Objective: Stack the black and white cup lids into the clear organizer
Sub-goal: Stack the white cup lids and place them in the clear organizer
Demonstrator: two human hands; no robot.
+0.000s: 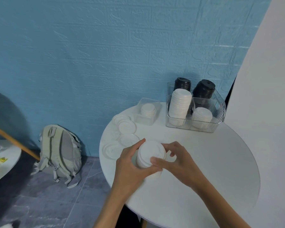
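Note:
A short stack of white cup lids (150,153) stands on the round white table (204,162) near its left side. My left hand (132,163) grips the stack from the left, and my right hand (174,160) grips it from the right, thumb at the front. Several loose white lids (124,129) lie flat on the table beyond my hands. At the back right stands the clear organizer (220,112). It holds a tall white lid stack (179,107), a low white stack (202,116) and two black lid stacks (203,88) behind.
A small clear box (147,113) with white lids inside sits left of the organizer. A white wall panel (270,96) rises right of the table, the blue brick-pattern wall behind. On the floor at left lies a grey backpack (60,152).

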